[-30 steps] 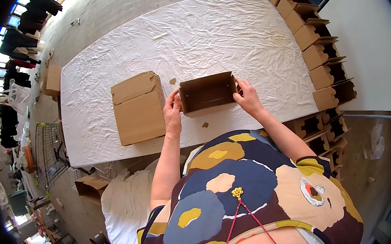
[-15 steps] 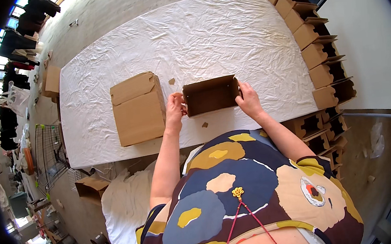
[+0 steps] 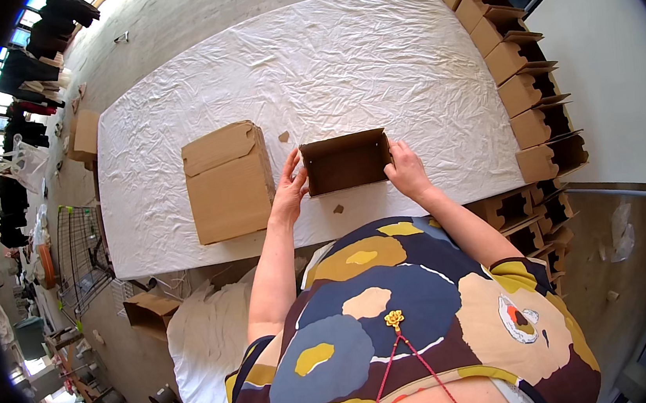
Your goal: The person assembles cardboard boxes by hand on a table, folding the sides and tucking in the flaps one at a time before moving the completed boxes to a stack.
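Observation:
A small open-topped cardboard box [image 3: 348, 181] stands on the white cloth in front of me, its dark inside facing up. Along its left wall my left hand [image 3: 287, 191] lies with fingers stretched and apart. My right hand [image 3: 408, 170] is closed on the right wall, thumb toward the rim and fingers around the outside. Left of my left hand sits a stack of flat cardboard pieces [image 3: 227, 192], with a flap-like fold across its top. Two small cardboard scraps lie near the box, one behind it [image 3: 283, 137] and one in front [image 3: 338, 209].
White wrinkled cloth [image 3: 308, 61] covers the table. A row of folded cardboard boxes [image 3: 520, 94] lines its right edge, with more [image 3: 509, 209] stacked below. Beyond them stands a white panel [image 3: 609, 77]. A wire rack [image 3: 80, 254] and an open carton [image 3: 149, 310] are at the left.
The fingers of my left hand have gone from curled to stretched along the box. The box and my right hand have shifted slightly left.

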A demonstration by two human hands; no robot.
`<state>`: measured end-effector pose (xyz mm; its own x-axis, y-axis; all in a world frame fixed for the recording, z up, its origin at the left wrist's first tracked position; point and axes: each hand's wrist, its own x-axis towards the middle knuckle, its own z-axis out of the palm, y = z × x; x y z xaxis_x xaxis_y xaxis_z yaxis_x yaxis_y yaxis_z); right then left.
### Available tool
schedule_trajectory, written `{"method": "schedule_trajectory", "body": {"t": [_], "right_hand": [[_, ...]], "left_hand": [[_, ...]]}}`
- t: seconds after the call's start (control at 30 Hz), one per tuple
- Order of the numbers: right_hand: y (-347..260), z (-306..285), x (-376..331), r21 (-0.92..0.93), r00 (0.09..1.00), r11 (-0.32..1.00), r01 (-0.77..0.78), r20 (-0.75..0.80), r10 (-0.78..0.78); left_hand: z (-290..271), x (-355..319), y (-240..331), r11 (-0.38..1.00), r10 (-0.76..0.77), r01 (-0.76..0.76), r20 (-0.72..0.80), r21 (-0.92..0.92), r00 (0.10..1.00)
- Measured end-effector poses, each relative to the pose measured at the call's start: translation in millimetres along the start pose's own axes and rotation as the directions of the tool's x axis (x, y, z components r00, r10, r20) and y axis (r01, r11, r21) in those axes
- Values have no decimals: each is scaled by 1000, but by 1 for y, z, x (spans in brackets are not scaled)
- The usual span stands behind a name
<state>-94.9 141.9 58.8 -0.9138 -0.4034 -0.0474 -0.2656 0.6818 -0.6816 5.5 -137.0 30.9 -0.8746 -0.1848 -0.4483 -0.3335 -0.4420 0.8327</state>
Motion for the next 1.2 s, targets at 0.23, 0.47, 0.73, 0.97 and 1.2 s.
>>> {"method": "schedule_trajectory", "body": {"t": [0.23, 0.47, 0.73, 0.97, 1.2], "right_hand": [[-6, -5, 1, 24, 999, 1000, -7, 42, 6], [-7, -4, 2, 67, 1000, 998, 7, 24, -9], [8, -16, 6, 387, 989, 911, -143, 89, 117], [17, -8, 7, 459, 990, 878, -137, 91, 108], [21, -9, 12, 549, 967, 800, -242, 198, 157]], "left_hand": [[10, 12, -5, 985, -37, 47, -62, 167, 997], [-20, 39, -39, 842, 174, -133, -30, 523, 984], [17, -15, 9, 578, 557, -360, -31, 732, 830], [28, -42, 22, 603, 416, -403, 160, 689, 895], [23, -49, 43, 569, 251, -415, 330, 710, 910]]}}
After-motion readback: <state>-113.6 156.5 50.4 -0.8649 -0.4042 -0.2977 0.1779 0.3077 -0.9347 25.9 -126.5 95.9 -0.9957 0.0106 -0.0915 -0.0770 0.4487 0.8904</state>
